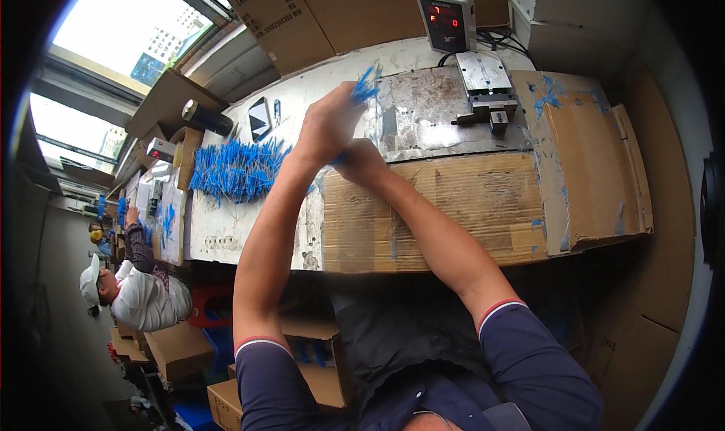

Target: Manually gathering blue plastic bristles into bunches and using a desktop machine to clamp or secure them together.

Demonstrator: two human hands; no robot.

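Observation:
Over the middle of the bench, my left hand [326,129] is closed round a bundle of thin wires with blue ends [366,86], which stick out past its fingers. My right hand [364,164] is curled just below and beside the left wrist. A bit of blue shows at its edge, but its fingers are blurred and mostly hidden, so what it holds is unclear. To the left of both hands lies a wide pile of similar blue-ended wires [238,170] on the white bench top [219,238].
A small metal fixture [487,99] stands on a stained metal plate [423,103], with a red-digit display box [447,20] behind. Cardboard [438,212] covers the front edge. A phone [259,119] and dark cylinder [206,118] lie back left. Another person [143,291] sits at far left.

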